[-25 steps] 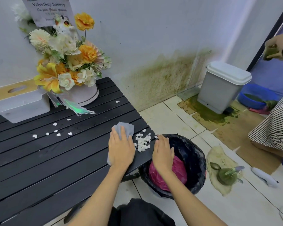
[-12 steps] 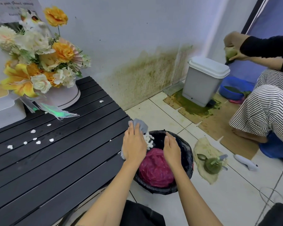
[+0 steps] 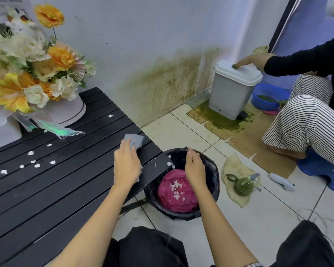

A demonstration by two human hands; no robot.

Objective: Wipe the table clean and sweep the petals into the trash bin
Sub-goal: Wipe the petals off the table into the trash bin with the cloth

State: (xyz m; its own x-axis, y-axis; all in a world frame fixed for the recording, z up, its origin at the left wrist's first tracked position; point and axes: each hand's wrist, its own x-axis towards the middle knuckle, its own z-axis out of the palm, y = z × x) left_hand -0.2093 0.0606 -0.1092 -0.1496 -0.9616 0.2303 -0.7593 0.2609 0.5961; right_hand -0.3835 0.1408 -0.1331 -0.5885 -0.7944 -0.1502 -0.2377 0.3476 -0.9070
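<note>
My left hand presses flat on a grey cloth near the right end of the black slatted table. My right hand hovers over the black-lined trash bin just off the table's corner, fingers together, holding nothing. White petals lie on a pink bag inside the bin. A few petals cling to the table's corner. Several more petals are scattered on the left of the table, and one petal lies near the back edge.
A flower arrangement in a white pot and a white box stand at the table's back left. On the floor: a grey pedal bin touched by another person's hand, a dirty rag with a green spray bottle, cardboard, blue basin.
The pile of petals by the table's corner has been pushed off into the bin. My left hand with the cloth has drawn back onto the table. The other person now reaches to the pedal bin.
</note>
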